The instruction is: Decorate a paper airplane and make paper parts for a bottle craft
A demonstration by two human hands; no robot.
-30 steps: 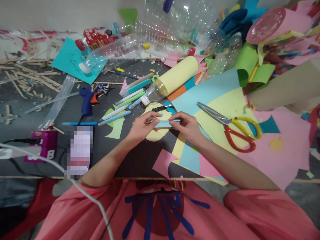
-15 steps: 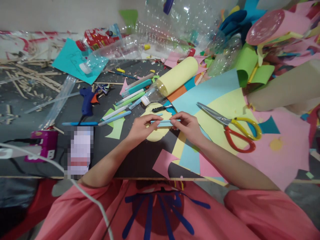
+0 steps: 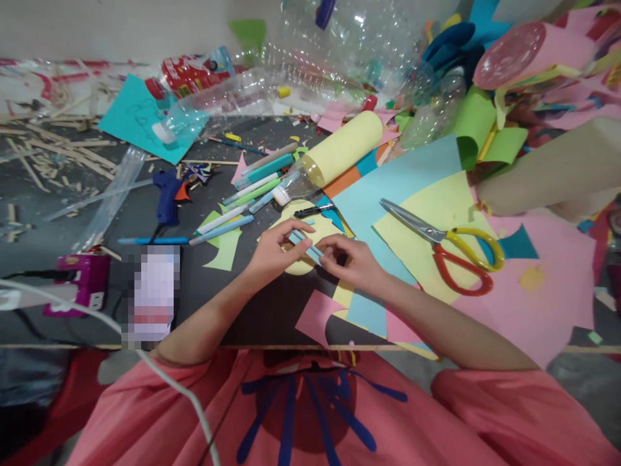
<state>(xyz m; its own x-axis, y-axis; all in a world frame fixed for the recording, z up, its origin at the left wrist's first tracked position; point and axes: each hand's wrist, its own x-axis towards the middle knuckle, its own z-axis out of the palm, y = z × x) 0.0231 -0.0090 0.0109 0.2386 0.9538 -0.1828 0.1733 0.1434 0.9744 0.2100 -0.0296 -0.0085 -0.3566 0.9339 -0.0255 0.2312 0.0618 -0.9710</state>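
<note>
A small light blue paper strip [image 3: 306, 244] slants down to the right between my hands. My left hand [image 3: 279, 249] pinches its upper left part between thumb and fingers. At its lower right end, the fingers of my right hand [image 3: 352, 259] close on the strip. Beneath the hands lies a pale yellow paper piece [image 3: 301, 265]. Just above them rests a black cutter [image 3: 314, 210]. A clear bottle wrapped in yellow paper [image 3: 347, 149] lies beyond it, its white cap toward the left.
Scissors [image 3: 436, 236] lie open on coloured sheets at the right. Several markers [image 3: 252, 188], a blue glue gun [image 3: 167, 197] and a phone [image 3: 154, 291] are at the left. Clear bottles [image 3: 218, 103] lie farther back. A white cable [image 3: 169, 382] crosses the lower left.
The blue strip has turned from nearly level to slanting down rightward. My right hand has moved slightly down and left, its fingers more curled.
</note>
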